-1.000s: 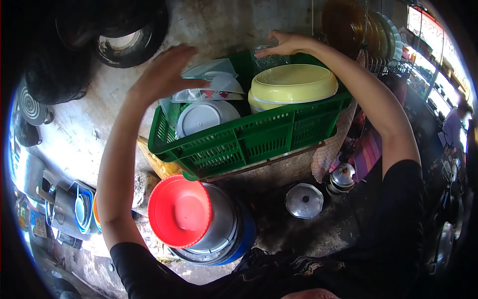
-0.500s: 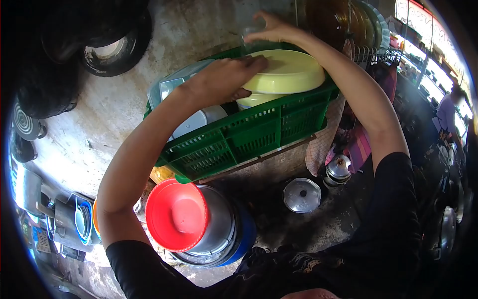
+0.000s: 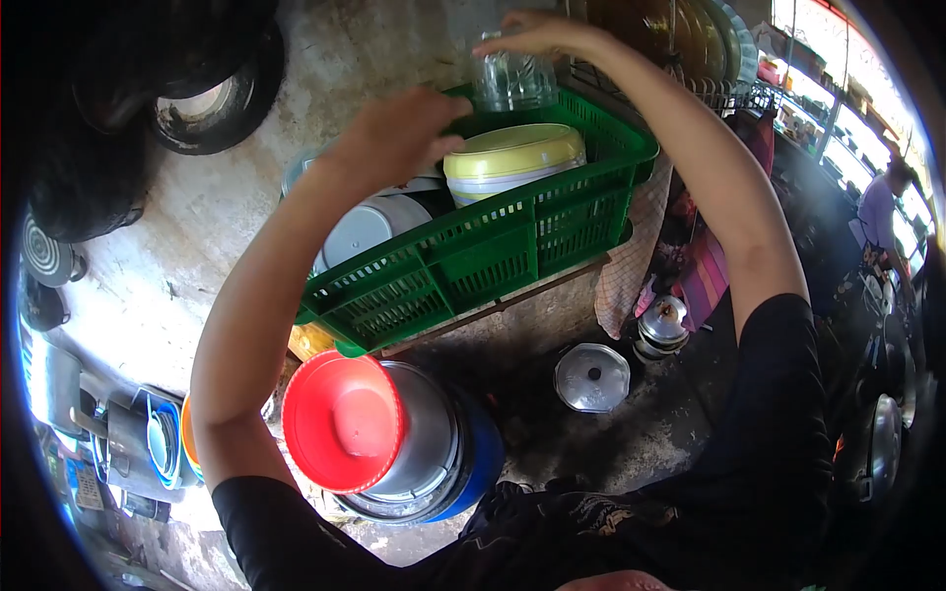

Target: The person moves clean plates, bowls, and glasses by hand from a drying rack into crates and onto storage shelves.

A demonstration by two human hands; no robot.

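My right hand point(image 3: 544, 35) reaches over the far side of the green plastic crate point(image 3: 483, 261), its fingers curled round the top of a clear jar point(image 3: 514, 83). My left hand point(image 3: 394, 140) hovers left of a round container with a yellow lid point(image 3: 517, 150), thumb and fingers apart and nothing in them. That container sits inside the crate, its white wall partly showing. A greyish-white tub point(image 3: 370, 234) lies in the crate's left part, beneath my left forearm. Behind that hand, a clear box point(image 3: 299, 169) is mostly hidden.
A red basin point(image 3: 345, 422) rests on a metal pot above a blue drum point(image 3: 483, 453). A pot lid point(image 3: 592, 378) and a small pot point(image 3: 663, 325) are below the crate. Dark pans hang at upper left. Another person point(image 3: 880, 212) is at far right.
The yellow-lidded container has moved left and sits deeper in the crate. My left hand has come off it and drawn left. The jar and my right hand have shifted slightly.
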